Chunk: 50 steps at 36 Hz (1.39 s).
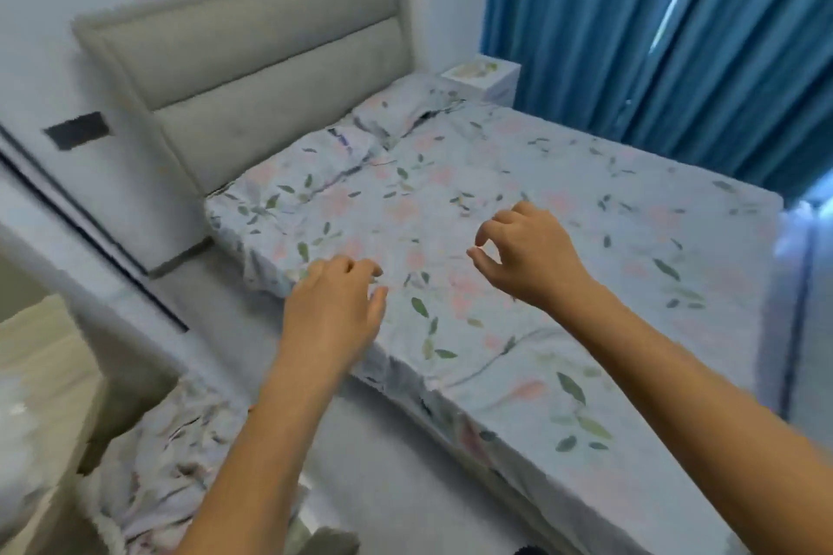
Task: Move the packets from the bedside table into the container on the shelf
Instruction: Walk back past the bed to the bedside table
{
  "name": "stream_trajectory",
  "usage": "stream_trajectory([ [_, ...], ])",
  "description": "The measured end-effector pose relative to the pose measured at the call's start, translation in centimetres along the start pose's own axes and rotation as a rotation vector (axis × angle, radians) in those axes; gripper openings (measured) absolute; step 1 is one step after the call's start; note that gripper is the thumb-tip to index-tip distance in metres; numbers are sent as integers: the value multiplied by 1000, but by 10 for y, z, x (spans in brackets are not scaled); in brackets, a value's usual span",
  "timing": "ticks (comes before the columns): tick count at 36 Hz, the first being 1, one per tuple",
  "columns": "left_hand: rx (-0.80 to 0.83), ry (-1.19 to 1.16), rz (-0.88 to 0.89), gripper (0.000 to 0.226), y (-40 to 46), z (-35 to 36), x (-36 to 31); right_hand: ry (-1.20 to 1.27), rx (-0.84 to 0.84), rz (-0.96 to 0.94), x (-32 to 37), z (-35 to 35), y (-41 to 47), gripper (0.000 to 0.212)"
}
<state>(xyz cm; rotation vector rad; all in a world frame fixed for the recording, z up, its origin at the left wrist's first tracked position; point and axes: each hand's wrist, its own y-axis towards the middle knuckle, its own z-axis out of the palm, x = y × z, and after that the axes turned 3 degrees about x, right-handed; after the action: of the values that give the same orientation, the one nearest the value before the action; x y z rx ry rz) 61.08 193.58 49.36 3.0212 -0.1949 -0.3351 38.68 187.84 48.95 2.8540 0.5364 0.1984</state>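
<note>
both arms are reaching out over the bed, which is lying under a floral sheet. the left hand is hanging at about 7 o'clock from the frame's middle, fingers loosely curled and apart, holding nothing. the right hand is hovering at about 3 o'clock of the left one, thumb and forefinger bent toward each other with a gap between them, gripping nothing. the bedside table is standing far off at 1 o'clock, just beside the pillows and the blue curtain; pale shapes are lying on its top, too blurred to tell as packets. the grey headboard is rising at 11 o'clock. a crumpled floral cloth is lying at 7 o'clock
</note>
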Motion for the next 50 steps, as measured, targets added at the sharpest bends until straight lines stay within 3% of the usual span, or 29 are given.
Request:
stream_trajectory([
  [11, 332, 64, 649, 38, 2, 103, -324, -178, 198, 692, -245, -71, -293, 42],
  [18, 356, 58, 868, 41, -22, 172, -549, -175, 298, 972, -367, -126, -466, 50],
  [22, 400, 78, 945, 41, -33, 199, -631, -136, 338, 1045, -414, -145, -519, 53],
  [32, 409, 104, 877, 33, 10, 232, -709, -147, 322, 1004, -499, -153, -529, 44],
  [41, 546, 174, 740, 31, 76, 256, -750, -4, 335, 997, -597, -111, -492, 42],
  [50, 557, 113, 667, 34, 217, 306, -821, -27, 368, 1010, -770, -74, -425, 37],
])
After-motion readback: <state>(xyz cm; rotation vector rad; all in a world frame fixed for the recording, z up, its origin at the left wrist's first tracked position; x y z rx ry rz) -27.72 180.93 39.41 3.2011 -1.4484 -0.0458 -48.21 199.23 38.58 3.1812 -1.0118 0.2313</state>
